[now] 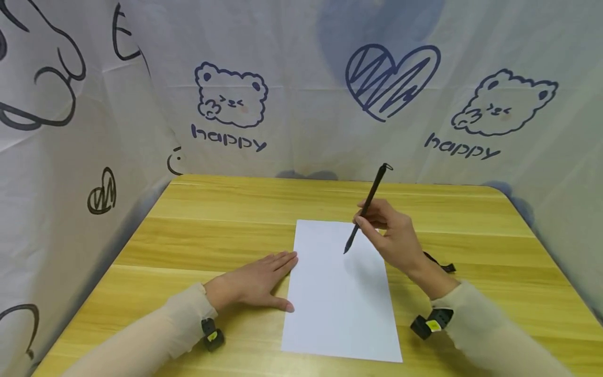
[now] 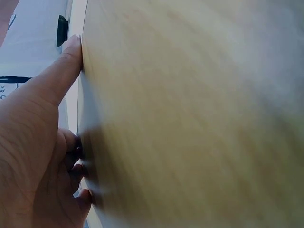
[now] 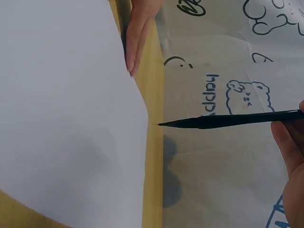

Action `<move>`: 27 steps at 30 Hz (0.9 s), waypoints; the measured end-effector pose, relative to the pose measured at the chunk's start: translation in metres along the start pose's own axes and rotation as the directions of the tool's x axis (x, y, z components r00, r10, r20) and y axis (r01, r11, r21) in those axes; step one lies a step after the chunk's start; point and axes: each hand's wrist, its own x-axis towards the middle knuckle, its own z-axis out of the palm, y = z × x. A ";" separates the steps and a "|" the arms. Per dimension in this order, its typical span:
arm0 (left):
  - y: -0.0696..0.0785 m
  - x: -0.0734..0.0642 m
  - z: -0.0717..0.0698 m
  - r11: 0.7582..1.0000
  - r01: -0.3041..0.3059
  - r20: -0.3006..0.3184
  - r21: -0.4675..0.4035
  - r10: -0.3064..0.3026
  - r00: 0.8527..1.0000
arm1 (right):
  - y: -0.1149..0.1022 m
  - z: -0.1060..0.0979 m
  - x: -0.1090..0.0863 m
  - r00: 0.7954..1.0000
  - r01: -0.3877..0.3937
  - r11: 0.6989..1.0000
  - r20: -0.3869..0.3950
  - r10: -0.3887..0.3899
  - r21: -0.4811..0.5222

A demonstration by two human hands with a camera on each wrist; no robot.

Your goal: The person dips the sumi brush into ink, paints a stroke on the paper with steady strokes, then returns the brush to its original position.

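A blank white sheet of paper (image 1: 339,293) lies on the wooden table (image 1: 212,225). My right hand (image 1: 393,235) pinches a black pen (image 1: 365,209), tilted, with its tip just above the upper middle of the sheet. In the right wrist view the pen (image 3: 228,120) points left toward the paper (image 3: 61,118), held by my right hand (image 3: 292,156) at the frame's right edge. My left hand (image 1: 254,285) lies flat on the table with straight fingers at the sheet's left edge. The left wrist view shows my left hand (image 2: 38,142) pressed against the blurred tabletop (image 2: 190,118).
A white cloth backdrop (image 1: 306,89) printed with bears, hearts and "happy" encloses the table on three sides. Wrist-mounted cameras (image 1: 431,323) sit on both forearms. Bare wood shows around the paper on every side.
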 end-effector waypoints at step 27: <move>0.000 0.000 0.001 1.000 0.020 0.008 0.003 -0.020 1.000 | -0.008 0.063 0.005 0.998 -0.053 0.997 0.027 0.051 0.064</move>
